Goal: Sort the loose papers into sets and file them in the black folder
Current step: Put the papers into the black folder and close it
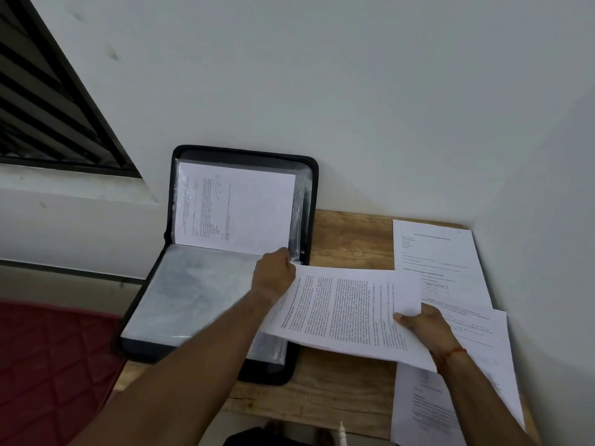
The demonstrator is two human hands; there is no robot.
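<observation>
The black folder [310, 194] lies open on the wooden table, its upper half leaning on the wall. That half shows a printed sheet [235, 204] inside a clear sleeve. Clear plastic sleeves [190, 291] cover the lower half. My left hand [273, 275] pinches the right edge of a sleeve near the spine. My right hand [421, 323] grips a set of printed papers [347, 310] by its right end and holds it flat, its left end over the folder's right edge beside my left hand.
Loose printed papers lie on the table's right side: one sheet [434, 246] at the back, more sheets [418, 407] toward the front edge. The wooden table [341, 239] stands against a white wall. A red quilted surface [48, 365] sits to the left, and a window with black bars [38, 101] is above.
</observation>
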